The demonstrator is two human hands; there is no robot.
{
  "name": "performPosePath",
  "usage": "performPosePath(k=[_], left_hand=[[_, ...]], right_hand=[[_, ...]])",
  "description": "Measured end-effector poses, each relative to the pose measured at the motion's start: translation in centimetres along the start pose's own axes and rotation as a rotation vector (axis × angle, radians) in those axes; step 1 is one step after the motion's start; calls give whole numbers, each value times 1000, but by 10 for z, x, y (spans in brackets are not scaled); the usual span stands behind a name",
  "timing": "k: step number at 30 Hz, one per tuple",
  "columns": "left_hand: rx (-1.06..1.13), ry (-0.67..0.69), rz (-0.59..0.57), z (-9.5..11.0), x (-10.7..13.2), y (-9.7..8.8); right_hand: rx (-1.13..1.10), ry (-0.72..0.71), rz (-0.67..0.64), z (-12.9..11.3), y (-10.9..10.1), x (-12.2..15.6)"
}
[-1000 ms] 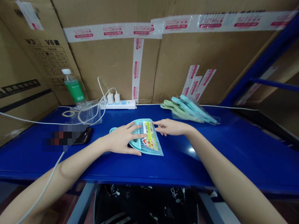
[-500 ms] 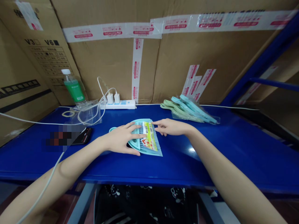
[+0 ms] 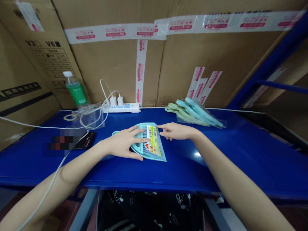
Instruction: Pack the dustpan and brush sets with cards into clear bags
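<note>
A light blue mini dustpan and brush set [image 3: 138,147] lies flat on the blue table, its handle end to the left. A yellow-green and white label [image 3: 153,141] covers part of the dark bristles. My left hand [image 3: 126,142] rests palm down on the set with fingers spread, hiding much of the handle side. At the upper right edge of the set, my right hand [image 3: 172,131] has its index finger stretched out, with the tip at the edge. Its other fingers are curled, and I see nothing held in them.
Several green and blue plastic-wrapped handled pieces [image 3: 194,112] lie at the back right. A white power strip [image 3: 124,108] with plugged chargers stands behind. To the left are a bottle [image 3: 76,91], a beaded bracelet [image 3: 70,117], a phone [image 3: 84,141] and loose white cables.
The dustpan and brush set has shifted very slightly left together with my left hand. My right hand stays almost still at its edge.
</note>
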State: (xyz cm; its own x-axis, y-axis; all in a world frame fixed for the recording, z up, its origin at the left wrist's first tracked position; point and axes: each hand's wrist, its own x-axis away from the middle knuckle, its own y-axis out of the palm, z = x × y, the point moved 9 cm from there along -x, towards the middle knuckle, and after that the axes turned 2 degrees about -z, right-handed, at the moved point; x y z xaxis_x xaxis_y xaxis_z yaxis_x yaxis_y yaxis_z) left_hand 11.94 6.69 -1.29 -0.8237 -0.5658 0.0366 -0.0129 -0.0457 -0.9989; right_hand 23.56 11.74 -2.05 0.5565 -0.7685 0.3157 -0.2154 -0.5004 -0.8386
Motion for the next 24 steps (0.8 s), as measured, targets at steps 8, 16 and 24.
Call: performPosePath(k=[8, 16, 24], left_hand=[[-5, -1, -11, 0, 0, 1], [5, 7, -3, 0, 0, 2], [24, 6, 10, -1, 0, 1]], right_hand=[[17, 16, -19, 3, 1, 0], [15, -38, -16, -1, 2, 0], [30, -33, -24, -1, 2, 0]])
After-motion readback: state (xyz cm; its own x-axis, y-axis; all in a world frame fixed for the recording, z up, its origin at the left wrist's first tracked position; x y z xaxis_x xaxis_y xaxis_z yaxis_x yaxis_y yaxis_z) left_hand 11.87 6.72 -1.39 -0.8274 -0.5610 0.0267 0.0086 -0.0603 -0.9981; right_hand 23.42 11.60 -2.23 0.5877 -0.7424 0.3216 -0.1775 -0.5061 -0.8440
